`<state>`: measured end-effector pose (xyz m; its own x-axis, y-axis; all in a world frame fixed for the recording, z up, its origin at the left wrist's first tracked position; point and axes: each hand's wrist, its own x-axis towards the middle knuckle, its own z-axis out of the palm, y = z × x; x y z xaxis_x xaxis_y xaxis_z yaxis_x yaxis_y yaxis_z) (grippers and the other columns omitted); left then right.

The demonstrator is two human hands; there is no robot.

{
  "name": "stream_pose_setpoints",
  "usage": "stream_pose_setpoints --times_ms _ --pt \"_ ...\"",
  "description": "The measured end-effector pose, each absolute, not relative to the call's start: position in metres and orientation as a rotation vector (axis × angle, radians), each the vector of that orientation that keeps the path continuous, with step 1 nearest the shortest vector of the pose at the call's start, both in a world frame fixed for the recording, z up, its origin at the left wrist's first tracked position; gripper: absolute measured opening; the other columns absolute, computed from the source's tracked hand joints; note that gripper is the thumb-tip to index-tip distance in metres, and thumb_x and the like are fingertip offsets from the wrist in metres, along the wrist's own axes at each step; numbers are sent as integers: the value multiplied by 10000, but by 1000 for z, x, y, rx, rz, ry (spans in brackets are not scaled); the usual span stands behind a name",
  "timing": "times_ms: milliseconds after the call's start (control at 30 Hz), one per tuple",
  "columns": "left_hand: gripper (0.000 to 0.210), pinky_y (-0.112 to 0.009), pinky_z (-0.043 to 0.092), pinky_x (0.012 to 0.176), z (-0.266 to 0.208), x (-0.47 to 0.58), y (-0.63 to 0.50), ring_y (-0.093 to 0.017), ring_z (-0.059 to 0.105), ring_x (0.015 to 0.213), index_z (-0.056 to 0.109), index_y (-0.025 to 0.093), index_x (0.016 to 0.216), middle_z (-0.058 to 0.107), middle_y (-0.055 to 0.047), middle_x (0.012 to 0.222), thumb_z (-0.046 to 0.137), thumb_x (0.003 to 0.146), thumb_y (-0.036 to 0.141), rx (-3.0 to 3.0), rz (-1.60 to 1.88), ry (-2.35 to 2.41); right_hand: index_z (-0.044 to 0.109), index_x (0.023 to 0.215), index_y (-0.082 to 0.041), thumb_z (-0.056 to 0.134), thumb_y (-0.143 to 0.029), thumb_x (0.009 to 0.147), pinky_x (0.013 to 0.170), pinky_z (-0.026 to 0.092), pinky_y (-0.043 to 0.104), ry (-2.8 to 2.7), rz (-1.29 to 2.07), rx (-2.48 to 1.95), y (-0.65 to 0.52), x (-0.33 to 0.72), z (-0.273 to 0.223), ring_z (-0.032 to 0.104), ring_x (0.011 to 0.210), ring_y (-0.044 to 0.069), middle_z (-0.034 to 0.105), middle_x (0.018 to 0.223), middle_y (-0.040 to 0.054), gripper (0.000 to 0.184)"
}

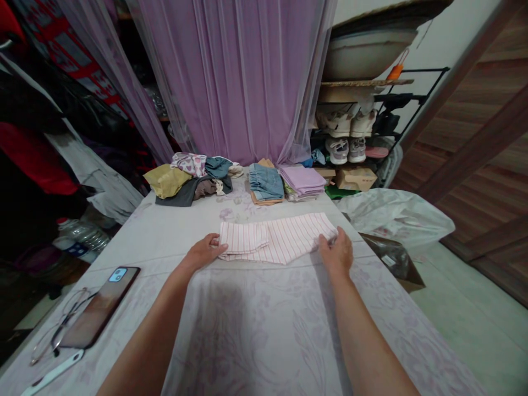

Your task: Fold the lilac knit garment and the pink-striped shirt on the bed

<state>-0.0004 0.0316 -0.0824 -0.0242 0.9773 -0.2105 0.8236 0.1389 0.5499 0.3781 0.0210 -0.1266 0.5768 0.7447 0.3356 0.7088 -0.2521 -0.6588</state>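
— We're watching one striped garment [284, 239] lying on the floral sheet [251, 324], white with thin pinkish stripes, its left part sitting doubled over!
— And behind it we're counting two folded stacks, one denim-topped [266, 181], one lilac-topped [303, 179], plus one clothes heap [185, 191]. The hands?
— The left hand [205, 251] is clamping the garment's left edge; the right hand [336, 254] is touching the right end, thumb and fingers spreading partway. Whether it's pinching, we're finding impossible to tell.
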Motion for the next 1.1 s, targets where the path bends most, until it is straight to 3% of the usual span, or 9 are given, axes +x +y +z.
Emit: stream_pose_setpoints --times_ms 133,300,467,633,767,900,1000,1100 --pt "863 -301 498 884 -86 7 15 -220 649 1016 379 133 1448 655 -110 1209 697 704 432 1879 378 1775 405 1426 -87 529 -468 821 979 440 478 -1144 240 -2177 37 395 -114 547 1192 350 570 1289 232 726" --pt "654 -365 449 955 -87 32 3 -269 598 1104 397 112 1437 652 -153 1191 562 840 323 1983 295 2090 462 1397 -132 606 -403 779 893 491 420 -1177 387 -2292 51 400 -108 617 1081 315 636 1193 191 690" --pt "614 -409 475 904 -89 53 -1 -315 561 1136 394 142 1434 625 -159 1209 513 889 398 1969 272 2256 599 1240 -163 575 -330 779 776 498 332 -1238 324 -2265 47 383 -112 650 931 257 688 1017 116 491" --pt "577 -349 492 866 -87 49 3 -254 622 1048 413 200 1427 621 -125 1182 445 859 101 1958 298 2258 621 1194 -161 574 -312 769 725 488 303 -1253 314 -2201 47 379 -111 637 845 225 689 945 85 454" --pt "618 -343 507 821 -77 20 10 -237 656 962 414 232 1426 583 -125 1223 407 839 38 1890 440 2371 569 1275 -173 560 -275 771 804 489 302 -1331 374 -2108 46 372 -111 632 925 213 684 1040 77 514" --pt "578 -358 502 867 -77 -23 11 -250 645 1014 447 212 1396 598 -125 1223 434 837 66 1819 487 2425 470 1399 -173 560 -279 786 914 466 349 -1451 281 -2199 39 345 -109 587 1117 251 597 1266 128 629" --pt "528 -350 486 908 -89 -43 6 -242 631 1057 457 196 1372 627 -107 1207 462 849 120 1787 552 2389 497 1383 -179 531 -266 811 990 429 387 -1563 134 -2130 38 312 -98 514 1237 270 534 1367 132 579" --pt "444 -356 485 894 -100 -49 2 -244 636 1037 484 184 1321 647 -110 1182 467 878 187 1755 608 2388 620 1244 -225 516 -239 832 1034 383 427 -1865 108 -1926 47 271 -80 497 1242 265 590 1326 100 425"
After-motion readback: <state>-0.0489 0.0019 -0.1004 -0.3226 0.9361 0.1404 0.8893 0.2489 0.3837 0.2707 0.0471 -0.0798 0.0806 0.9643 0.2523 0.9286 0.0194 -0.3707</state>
